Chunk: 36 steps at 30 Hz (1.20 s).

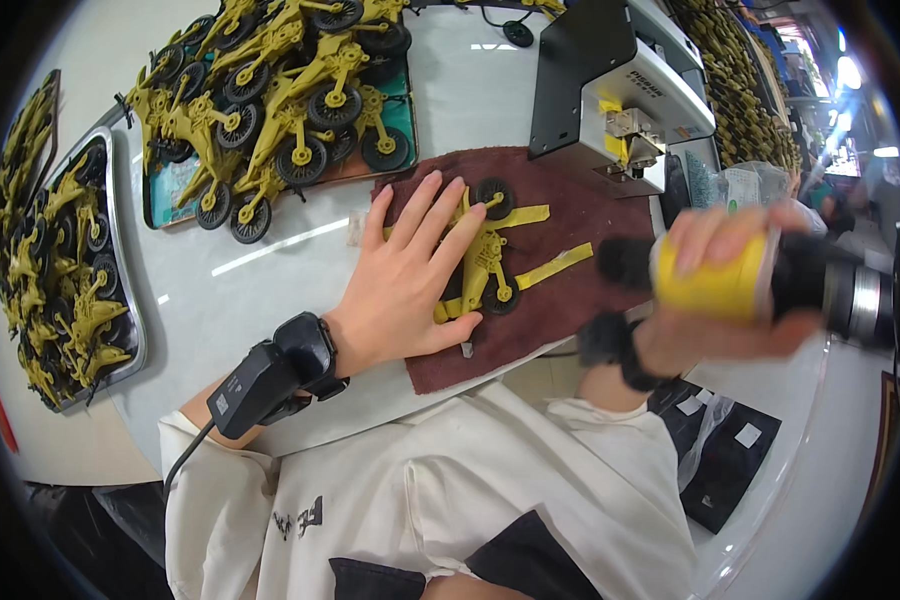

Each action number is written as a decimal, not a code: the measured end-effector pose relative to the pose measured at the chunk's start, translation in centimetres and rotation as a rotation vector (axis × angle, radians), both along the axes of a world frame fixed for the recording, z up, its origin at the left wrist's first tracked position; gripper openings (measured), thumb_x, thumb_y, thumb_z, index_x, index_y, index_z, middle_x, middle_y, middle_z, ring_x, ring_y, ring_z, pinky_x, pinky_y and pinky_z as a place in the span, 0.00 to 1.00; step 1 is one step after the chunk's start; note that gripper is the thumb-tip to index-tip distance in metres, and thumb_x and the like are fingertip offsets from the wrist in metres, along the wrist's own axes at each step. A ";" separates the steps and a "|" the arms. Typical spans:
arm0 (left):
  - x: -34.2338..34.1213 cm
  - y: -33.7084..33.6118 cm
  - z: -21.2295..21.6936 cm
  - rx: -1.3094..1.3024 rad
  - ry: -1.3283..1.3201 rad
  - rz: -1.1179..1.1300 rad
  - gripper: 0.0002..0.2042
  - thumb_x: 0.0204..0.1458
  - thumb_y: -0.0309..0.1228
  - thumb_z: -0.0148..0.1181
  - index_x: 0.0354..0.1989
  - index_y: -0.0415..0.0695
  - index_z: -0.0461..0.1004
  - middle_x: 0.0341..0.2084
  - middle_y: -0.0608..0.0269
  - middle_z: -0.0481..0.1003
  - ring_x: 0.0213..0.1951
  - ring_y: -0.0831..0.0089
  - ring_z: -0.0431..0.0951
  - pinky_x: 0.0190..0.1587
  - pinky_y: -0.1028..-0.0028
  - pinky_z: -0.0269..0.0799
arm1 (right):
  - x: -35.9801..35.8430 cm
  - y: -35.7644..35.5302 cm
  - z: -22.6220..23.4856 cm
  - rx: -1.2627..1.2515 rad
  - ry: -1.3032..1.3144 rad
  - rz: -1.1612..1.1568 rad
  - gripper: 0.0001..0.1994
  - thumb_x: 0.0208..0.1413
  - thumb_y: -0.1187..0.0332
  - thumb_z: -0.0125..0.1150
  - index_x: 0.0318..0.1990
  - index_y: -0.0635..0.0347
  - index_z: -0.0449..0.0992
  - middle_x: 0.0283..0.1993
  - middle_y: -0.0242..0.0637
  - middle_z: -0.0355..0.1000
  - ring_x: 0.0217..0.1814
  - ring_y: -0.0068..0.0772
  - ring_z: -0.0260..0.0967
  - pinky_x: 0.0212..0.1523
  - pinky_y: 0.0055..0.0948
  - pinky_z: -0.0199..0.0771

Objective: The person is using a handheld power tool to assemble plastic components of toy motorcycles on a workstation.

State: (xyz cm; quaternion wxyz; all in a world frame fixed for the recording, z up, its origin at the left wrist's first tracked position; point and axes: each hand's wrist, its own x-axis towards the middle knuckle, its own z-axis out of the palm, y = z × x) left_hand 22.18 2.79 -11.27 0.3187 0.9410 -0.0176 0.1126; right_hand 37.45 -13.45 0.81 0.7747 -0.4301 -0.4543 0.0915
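Observation:
My left hand (406, 258) lies flat with its fingers spread over a yellow toy motorcycle (484, 262). Part of the toy's body is hidden beneath my fingers; its two black wheels show on the right side. The toy lies on a maroon cloth (570, 215), with yellow strips (555, 266) on the cloth beside it. My right hand (725, 265) is wrapped round a yellow-and-black electric screwdriver (705, 278), held up at the right of the cloth. Motion smears both the hand and the tool, and the tool's tip cannot be made out.
Toy motorcycles (280, 90) are heaped on a green tray at the back left. A metal tray (135, 290) at the far left holds more. A white-and-black boxy machine (620, 100) stands behind the cloth. Yellow parts (745, 90) pile up at the back right. A black package (720, 450) lies low right.

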 end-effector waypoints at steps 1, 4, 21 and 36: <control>0.0 0.0 0.0 0.021 -0.004 0.010 0.44 0.34 0.48 0.64 0.63 0.44 0.56 0.63 0.49 0.53 0.67 0.52 0.48 0.64 0.48 0.37 | -1.9 0.1 -0.5 0.014 -0.014 0.068 0.42 0.47 0.38 0.60 0.56 0.67 0.57 0.31 0.46 0.68 0.26 0.41 0.68 0.26 0.37 0.69; -0.3 0.2 0.3 0.059 0.001 0.016 0.44 0.34 0.48 0.64 0.63 0.44 0.56 0.63 0.50 0.55 0.67 0.53 0.49 0.64 0.48 0.37 | -4.7 1.3 -2.3 0.044 -0.099 0.167 0.44 0.47 0.36 0.57 0.56 0.68 0.53 0.31 0.42 0.66 0.25 0.35 0.66 0.32 0.33 0.66; 0.0 0.4 -0.3 0.076 -0.094 0.036 0.42 0.35 0.48 0.64 0.61 0.42 0.59 0.57 0.47 0.61 0.63 0.52 0.55 0.63 0.46 0.42 | -5.4 3.0 -4.5 -0.148 -0.096 0.256 0.38 0.45 0.40 0.62 0.50 0.63 0.56 0.32 0.44 0.68 0.25 0.37 0.68 0.28 0.34 0.71; -1.7 0.5 -0.2 -0.186 -0.283 -0.038 0.44 0.31 0.43 0.66 0.61 0.41 0.57 0.57 0.41 0.58 0.63 0.47 0.54 0.63 0.50 0.44 | -1.4 -1.6 -3.2 -0.075 0.276 -0.428 0.31 0.56 0.42 0.45 0.53 0.61 0.57 0.28 0.33 0.60 0.26 0.26 0.58 0.32 0.24 0.60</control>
